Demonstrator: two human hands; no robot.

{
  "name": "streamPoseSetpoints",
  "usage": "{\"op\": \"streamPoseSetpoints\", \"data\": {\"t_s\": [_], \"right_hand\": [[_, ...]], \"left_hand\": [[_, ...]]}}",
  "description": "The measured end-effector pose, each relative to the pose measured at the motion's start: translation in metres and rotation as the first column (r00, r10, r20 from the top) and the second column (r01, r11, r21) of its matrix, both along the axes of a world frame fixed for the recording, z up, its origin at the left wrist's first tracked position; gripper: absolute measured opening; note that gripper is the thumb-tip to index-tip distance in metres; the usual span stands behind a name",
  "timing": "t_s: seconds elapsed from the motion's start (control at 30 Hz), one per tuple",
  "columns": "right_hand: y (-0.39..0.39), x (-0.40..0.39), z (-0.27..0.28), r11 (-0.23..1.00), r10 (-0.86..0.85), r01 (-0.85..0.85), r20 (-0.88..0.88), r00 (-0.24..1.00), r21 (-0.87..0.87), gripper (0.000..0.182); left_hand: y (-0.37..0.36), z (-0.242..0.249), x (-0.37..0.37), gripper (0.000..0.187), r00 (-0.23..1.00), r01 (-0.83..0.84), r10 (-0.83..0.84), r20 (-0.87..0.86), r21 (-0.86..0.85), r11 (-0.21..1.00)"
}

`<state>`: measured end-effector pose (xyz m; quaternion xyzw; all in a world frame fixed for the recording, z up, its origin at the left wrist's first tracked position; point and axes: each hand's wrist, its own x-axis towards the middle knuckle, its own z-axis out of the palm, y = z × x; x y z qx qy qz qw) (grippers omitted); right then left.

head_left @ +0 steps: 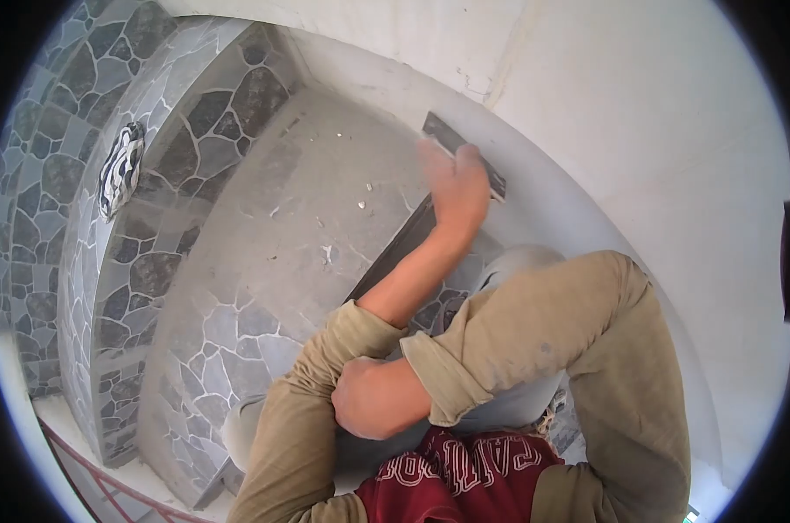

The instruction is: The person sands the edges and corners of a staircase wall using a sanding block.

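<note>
My left hand reaches up and forward to the white wall. It presses a dark flat rectangular piece against the wall's lower edge. Whether that piece is a tool or a strip of tile I cannot tell, and the hand is blurred. My right hand is curled closed and rests on the olive sleeve of my left arm near the elbow. The right arm crosses in front of my chest.
A grey stone-pattern tiled ledge curves below the wall, with bits of white debris on it. A long dark strip lies by my forearm. A round patterned fitting sits on the curved tiled face at left. A red rail runs at bottom left.
</note>
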<state>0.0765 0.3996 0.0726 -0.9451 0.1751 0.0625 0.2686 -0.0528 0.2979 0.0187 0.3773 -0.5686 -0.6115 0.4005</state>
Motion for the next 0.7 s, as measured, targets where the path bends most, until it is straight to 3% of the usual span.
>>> {"op": "streamPoseSetpoints", "data": {"t_s": [0.1,0.17,0.27,0.3,0.37,0.4,0.47,0.5,0.57,0.63,0.7], "right_hand": [[0.001,0.003,-0.004,0.999,-0.015,0.016,-0.02,1.0,0.034,0.015],[-0.003,0.0,-0.002,0.998,0.01,-0.007,-0.057,0.998,0.059,0.015],[0.0,-0.002,0.004,0.998,0.014,-0.009,-0.075,0.997,0.065,0.016],[0.005,0.004,0.002,0.999,-0.025,0.026,-0.041,0.999,0.02,0.016],[0.009,0.002,0.004,0.999,-0.046,0.045,-0.019,0.999,-0.025,0.016],[0.012,0.001,0.011,0.999,-0.039,0.039,-0.041,0.998,0.005,0.016],[0.013,0.004,0.016,0.999,-0.002,0.006,-0.063,0.998,0.051,0.015],[0.01,0.004,0.016,0.996,0.017,-0.004,-0.142,0.99,0.094,0.015],[0.008,0.002,0.015,0.988,0.071,-0.034,-0.245,0.967,0.152,0.015],[0.01,-0.002,0.013,0.981,-0.011,0.047,-0.184,0.983,0.19,0.021],[0.016,0.008,0.019,0.963,0.045,0.036,-0.291,0.956,0.267,0.025]], "left_hand": [[0.012,0.018,-0.003,0.077,0.998,-0.066,0.065,0.017,0.104,0.992],[0.005,0.003,-0.008,0.079,0.996,-0.059,0.06,-0.061,0.005,0.998],[0.006,-0.003,-0.015,0.075,0.987,-0.097,0.101,-0.121,0.04,0.995],[0.011,0.015,-0.012,0.075,0.984,-0.102,0.106,-0.141,0.037,0.994],[0.025,0.043,-0.004,0.067,0.997,-0.027,0.024,0.071,0.036,0.999],[0.027,0.041,-0.006,0.067,0.997,-0.041,0.038,0.067,0.042,0.998],[0.033,0.028,-0.016,0.066,0.988,-0.054,0.029,-0.154,-0.16,0.986],[0.029,0.016,-0.021,0.059,0.982,-0.123,0.088,-0.165,-0.215,0.969],[0.025,0.003,-0.02,0.059,0.974,-0.145,0.099,-0.202,-0.227,0.963],[0.028,0.008,-0.015,0.06,0.965,-0.15,0.092,-0.245,-0.23,0.962],[0.035,0.029,-0.008,0.066,0.99,-0.136,0.116,-0.08,-0.331,0.934]]}}
